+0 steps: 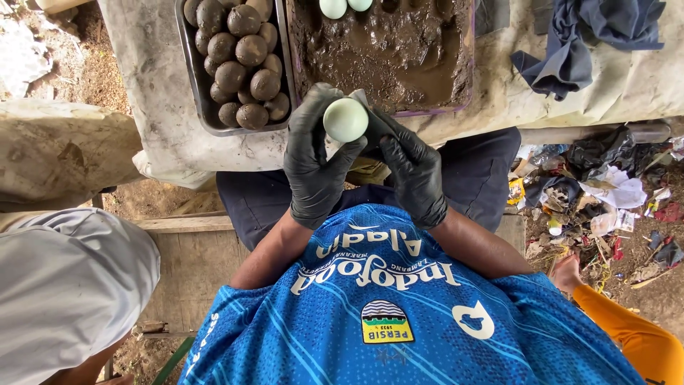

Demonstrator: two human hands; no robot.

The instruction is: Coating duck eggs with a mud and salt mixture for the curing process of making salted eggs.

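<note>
Both hands wear glossy black rubber gloves. The left hand curls round a smooth, pale green egg, thumb and fingers closed on its rounded shell. The right hand is folded close beside it, fingers pressing a crumpled pale rag against the egg. Just beyond the hands, on the cloth-covered surface, a tray of wet, brown mud carries two more pale eggs. Beyond the left hand sits a metal tray of round, matt, mud-coated eggs. Beyond the right hand lies a crumpled dark blue cloth.
</note>
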